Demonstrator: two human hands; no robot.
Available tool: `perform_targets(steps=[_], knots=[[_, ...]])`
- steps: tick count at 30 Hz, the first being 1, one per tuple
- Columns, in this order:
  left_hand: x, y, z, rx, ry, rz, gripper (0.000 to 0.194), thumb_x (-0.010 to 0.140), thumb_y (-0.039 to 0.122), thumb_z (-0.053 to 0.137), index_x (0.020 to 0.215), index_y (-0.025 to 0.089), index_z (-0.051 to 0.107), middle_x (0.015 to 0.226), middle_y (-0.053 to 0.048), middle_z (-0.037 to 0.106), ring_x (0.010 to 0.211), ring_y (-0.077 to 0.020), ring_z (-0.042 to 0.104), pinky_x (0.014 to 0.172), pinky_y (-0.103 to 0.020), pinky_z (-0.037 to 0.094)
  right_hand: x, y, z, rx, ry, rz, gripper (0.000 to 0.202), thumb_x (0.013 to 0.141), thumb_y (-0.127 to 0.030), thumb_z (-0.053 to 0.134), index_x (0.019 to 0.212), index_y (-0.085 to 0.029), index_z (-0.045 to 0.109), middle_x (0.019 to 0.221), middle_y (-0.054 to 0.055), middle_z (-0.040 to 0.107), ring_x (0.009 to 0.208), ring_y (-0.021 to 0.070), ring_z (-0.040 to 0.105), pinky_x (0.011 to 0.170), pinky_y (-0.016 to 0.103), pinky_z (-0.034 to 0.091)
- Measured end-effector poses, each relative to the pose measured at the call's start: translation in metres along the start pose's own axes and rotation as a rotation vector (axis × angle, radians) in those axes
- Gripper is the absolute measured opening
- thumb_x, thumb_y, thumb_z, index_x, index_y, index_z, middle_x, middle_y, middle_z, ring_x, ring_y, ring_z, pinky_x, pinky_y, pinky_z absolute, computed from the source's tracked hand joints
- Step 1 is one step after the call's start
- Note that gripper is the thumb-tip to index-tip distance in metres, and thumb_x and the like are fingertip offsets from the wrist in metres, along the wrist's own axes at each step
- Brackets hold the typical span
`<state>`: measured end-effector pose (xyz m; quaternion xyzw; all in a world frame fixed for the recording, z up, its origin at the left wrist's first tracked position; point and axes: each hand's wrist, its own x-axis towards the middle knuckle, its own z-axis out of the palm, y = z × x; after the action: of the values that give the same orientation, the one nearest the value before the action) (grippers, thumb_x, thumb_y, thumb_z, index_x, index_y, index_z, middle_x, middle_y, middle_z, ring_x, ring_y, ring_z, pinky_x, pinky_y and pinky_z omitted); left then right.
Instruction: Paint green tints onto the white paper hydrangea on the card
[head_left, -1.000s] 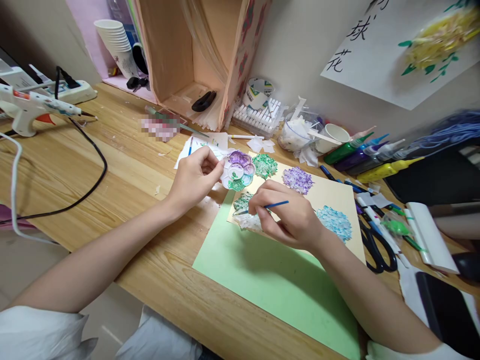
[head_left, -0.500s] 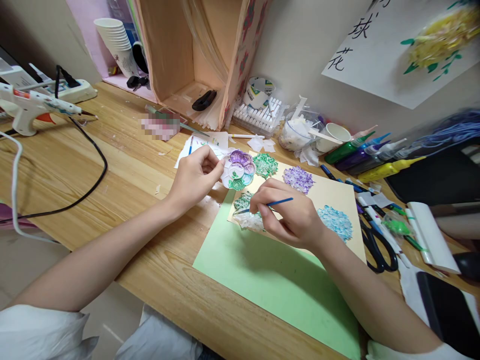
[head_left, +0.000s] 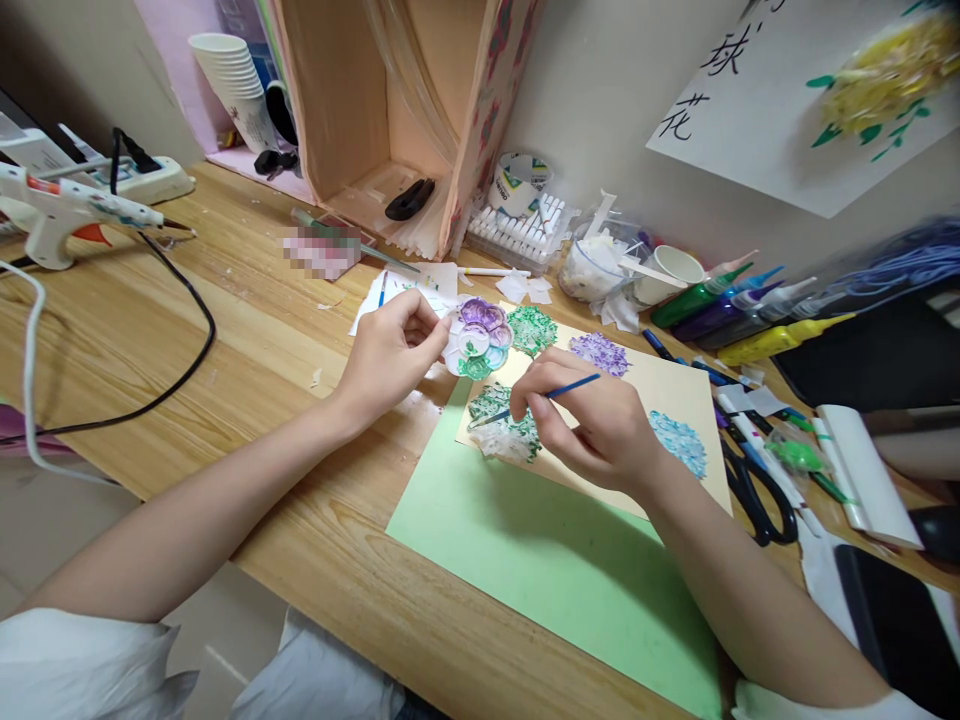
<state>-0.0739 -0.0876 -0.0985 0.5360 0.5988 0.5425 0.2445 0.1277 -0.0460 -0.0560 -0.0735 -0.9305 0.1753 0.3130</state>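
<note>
My left hand (head_left: 397, 350) pinches the edge of a flower-shaped paint palette (head_left: 480, 340) with purple, teal and green paint in its wells. Between the fingers of my right hand (head_left: 589, 420) is a thin blue paintbrush (head_left: 571, 386), its tip at a textured cluster (head_left: 506, 425) that is part green, part white. That cluster sits on the near left of a cream board (head_left: 570, 470), above a green sheet (head_left: 525, 560). The same board bears a green cluster (head_left: 532, 330), a purple cluster (head_left: 600, 354) and a blue cluster (head_left: 679, 442), partly behind my right hand.
Black-handled scissors (head_left: 757, 495), markers and a phone (head_left: 892, 620) lie to the right. Paint bottles (head_left: 780, 340), a paper cup (head_left: 675, 265) and a tub of white scraps (head_left: 596, 265) stand behind. A hot glue gun (head_left: 67, 210) with a black cord (head_left: 202, 310) is at the left.
My right hand has moved slightly right, drawing the brush along, so more of the green-and-white cluster shows. My left hand and the palette stay in place.
</note>
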Motion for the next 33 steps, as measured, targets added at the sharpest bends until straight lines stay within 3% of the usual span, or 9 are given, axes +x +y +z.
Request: perform_targets(steps=[33], knots=[[0.0001, 0.0017, 0.0, -0.013, -0.003, -0.017, 0.024, 0.082, 0.035, 0.063, 0.069, 0.021, 0.049, 0.062, 0.001, 0.061, 0.057, -0.0133, 0.063, 0.053, -0.025, 0.049, 0.0017, -0.0016, -0.0035, 0.01, 0.02, 0.006, 0.017, 0.086, -0.008, 0.043, 0.079, -0.019, 0.055, 0.064, 0.001, 0.059, 0.06, 0.0128, 0.052, 0.057, 0.027, 0.045]])
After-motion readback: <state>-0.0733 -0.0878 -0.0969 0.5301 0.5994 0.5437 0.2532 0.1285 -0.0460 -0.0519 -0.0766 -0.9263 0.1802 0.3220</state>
